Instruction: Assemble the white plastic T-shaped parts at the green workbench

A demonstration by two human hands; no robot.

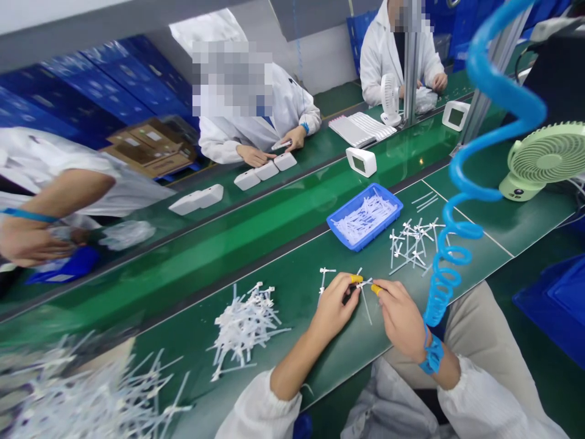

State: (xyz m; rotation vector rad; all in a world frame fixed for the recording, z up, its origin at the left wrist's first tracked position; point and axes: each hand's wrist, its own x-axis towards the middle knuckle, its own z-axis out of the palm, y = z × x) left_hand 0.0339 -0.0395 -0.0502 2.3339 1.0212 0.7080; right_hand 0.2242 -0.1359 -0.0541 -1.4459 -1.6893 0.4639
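My left hand (336,303), with a yellow cot on a fingertip, is closed on a small white connector (364,285) with thin translucent tubes sticking out of it. Close at its right is my right hand (402,314), also wearing a yellow cot, its fingers pinched at the tip of the same piece; the exact contact is too small to make out. A similar connector with tubes (323,277) lies just beyond my left hand. More of these pieces form a loose group (414,244) ahead of my right hand and a pile (247,323) to the left.
A blue tray (345,239) of short tubes stands ahead. A larger blurred heap (91,396) fills the near left. A coiled blue cord (450,268) hangs beside my right wrist, near a green fan (548,158). Across the green conveyor (219,247), people in white coats handle items.
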